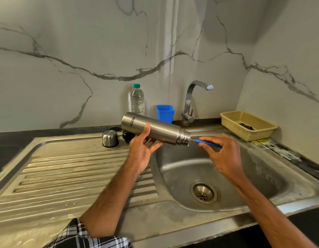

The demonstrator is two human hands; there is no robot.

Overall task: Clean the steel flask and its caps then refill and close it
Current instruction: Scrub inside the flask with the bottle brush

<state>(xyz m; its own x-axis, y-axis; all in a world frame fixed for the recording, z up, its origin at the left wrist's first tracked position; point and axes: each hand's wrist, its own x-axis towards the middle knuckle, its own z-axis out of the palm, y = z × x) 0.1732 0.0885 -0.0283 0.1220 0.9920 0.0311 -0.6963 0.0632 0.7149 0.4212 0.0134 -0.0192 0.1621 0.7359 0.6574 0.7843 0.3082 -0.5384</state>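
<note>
Above the sink (182, 169), whose dull steel is looking stained and scratched, the flask (160, 131) is showing brushed steel, the blue handle (208, 144) smooth plastic. Left of the sink, the steel cap (110, 138) is gleaming; behind the sink, the bottle (137, 101) is showing clear plastic, the tap (190, 97) glossy chrome.

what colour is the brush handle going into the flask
Blue; the brush handle shows best in the head view.

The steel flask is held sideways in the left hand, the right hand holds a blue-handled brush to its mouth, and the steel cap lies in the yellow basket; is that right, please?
Not quite: the head view shows the steel cap standing on the drainboard, left of the flask, not in the yellow basket. The rest is right.
</note>
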